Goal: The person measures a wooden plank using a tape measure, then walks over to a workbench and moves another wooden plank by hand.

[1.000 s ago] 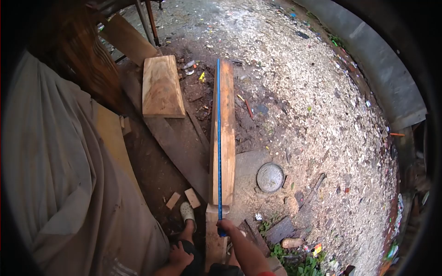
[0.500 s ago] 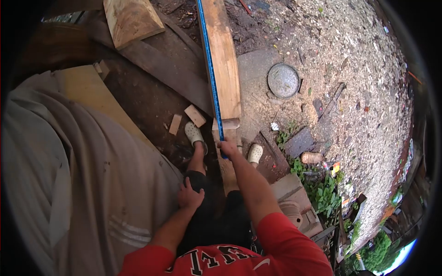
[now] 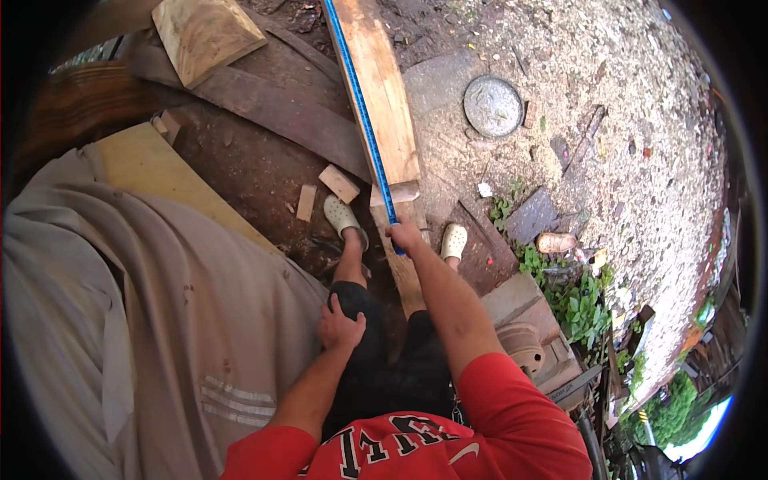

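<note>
right here, the right hand (image 3: 406, 238) grips the blue tape measure (image 3: 365, 112)
it stretches forward from that fist along the wooden beam (image 3: 390, 108); the left hand (image 3: 342, 326), fingers slightly spread, rests on the left knee (image 3: 357, 299).

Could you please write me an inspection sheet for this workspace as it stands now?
Surface: outdoor ground, brown soil near the feet, pale chips over much of the right side.
Job's things: blue measuring tape lies along the left side of a long timber; their far ends are out of view.
Clutter: two small wood blocks beside the left shoe; a dark plank left of the timber; a round metal pan to its right.
Hands: right hand grips the tape's near end; left hand rests on the left knee.
Cables: nothing seen.
Surroundings: large draped cloth at left, leafy plants at right.
</note>
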The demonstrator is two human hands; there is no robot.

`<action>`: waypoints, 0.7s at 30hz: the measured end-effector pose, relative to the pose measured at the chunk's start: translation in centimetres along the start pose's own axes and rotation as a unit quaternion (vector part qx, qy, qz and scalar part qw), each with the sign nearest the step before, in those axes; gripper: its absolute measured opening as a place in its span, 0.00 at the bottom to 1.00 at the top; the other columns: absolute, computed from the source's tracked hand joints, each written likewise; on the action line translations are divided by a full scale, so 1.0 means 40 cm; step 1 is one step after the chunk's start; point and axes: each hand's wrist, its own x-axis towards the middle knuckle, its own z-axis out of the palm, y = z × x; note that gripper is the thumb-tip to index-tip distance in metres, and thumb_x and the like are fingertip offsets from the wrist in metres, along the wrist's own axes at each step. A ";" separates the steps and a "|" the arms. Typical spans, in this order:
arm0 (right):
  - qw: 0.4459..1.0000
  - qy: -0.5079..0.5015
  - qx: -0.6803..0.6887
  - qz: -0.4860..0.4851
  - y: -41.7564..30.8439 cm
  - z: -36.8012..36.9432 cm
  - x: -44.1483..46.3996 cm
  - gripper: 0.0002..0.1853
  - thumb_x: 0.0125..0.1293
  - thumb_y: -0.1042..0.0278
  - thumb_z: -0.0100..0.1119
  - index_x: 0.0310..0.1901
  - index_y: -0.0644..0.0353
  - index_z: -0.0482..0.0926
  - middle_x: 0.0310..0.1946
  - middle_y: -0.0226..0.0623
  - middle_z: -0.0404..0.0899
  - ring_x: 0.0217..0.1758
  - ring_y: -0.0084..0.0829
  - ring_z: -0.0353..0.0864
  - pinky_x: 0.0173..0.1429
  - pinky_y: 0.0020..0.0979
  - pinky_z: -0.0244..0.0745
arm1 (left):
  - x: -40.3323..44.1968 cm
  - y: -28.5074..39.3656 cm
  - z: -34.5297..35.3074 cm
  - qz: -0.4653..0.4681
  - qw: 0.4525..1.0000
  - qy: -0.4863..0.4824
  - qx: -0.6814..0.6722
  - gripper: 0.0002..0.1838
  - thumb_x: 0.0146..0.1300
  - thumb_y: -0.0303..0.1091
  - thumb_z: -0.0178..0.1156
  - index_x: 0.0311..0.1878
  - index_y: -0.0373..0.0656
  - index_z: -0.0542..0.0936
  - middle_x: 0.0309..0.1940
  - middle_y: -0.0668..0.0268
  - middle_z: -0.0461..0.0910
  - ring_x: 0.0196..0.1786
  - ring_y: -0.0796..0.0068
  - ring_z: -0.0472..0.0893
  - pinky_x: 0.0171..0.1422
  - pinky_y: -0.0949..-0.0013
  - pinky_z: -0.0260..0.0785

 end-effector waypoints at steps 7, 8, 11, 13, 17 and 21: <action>1.000 -0.016 0.007 0.012 -0.010 -0.012 -0.009 0.24 0.46 0.66 0.60 0.48 0.63 0.77 0.40 0.51 0.81 0.45 0.43 0.80 0.50 0.38 0.73 | 0.000 0.009 -0.002 0.001 1.000 -0.005 0.001 0.43 0.52 0.52 0.62 0.70 0.52 0.57 0.60 0.54 0.64 0.57 0.52 0.71 0.60 0.57 0.66; 1.000 -0.018 0.005 0.015 -0.016 -0.016 -0.013 0.24 0.46 0.66 0.60 0.48 0.63 0.77 0.40 0.51 0.81 0.45 0.43 0.80 0.50 0.38 0.73 | -0.001 0.009 -0.003 0.002 1.000 -0.007 0.000 0.43 0.52 0.52 0.62 0.70 0.52 0.57 0.60 0.54 0.64 0.57 0.52 0.71 0.61 0.57 0.66; 1.000 -0.018 0.009 -0.007 -0.003 -0.009 -0.001 0.24 0.46 0.66 0.60 0.48 0.64 0.77 0.39 0.51 0.81 0.45 0.43 0.80 0.49 0.38 0.73 | 0.001 0.012 -0.006 0.001 1.000 -0.010 -0.004 0.43 0.52 0.51 0.62 0.70 0.52 0.57 0.61 0.54 0.64 0.59 0.52 0.70 0.62 0.57 0.66; 1.000 -0.020 0.021 -0.001 -0.013 -0.014 -0.010 0.24 0.46 0.66 0.60 0.48 0.64 0.76 0.40 0.51 0.80 0.44 0.43 0.80 0.49 0.38 0.73 | -0.005 0.014 -0.014 -0.006 1.000 -0.017 -0.004 0.43 0.53 0.51 0.62 0.70 0.51 0.56 0.61 0.54 0.63 0.59 0.52 0.69 0.62 0.58 0.65; 1.000 0.006 0.003 -0.006 0.010 -0.002 0.001 0.27 0.46 0.64 0.61 0.51 0.62 0.76 0.42 0.51 0.80 0.47 0.44 0.80 0.52 0.38 0.73 | -0.010 0.012 -0.023 -0.004 0.999 -0.032 -0.015 0.43 0.53 0.51 0.61 0.71 0.50 0.56 0.63 0.52 0.62 0.61 0.52 0.68 0.65 0.58 0.62; 0.994 0.090 -0.055 -0.033 -0.021 -0.003 -0.045 0.32 0.48 0.58 0.61 0.59 0.56 0.72 0.48 0.54 0.79 0.52 0.48 0.79 0.58 0.40 0.71 | -0.006 0.000 -0.018 -0.001 0.999 -0.031 -0.015 0.44 0.53 0.52 0.60 0.71 0.49 0.56 0.65 0.50 0.60 0.64 0.51 0.66 0.68 0.59 0.59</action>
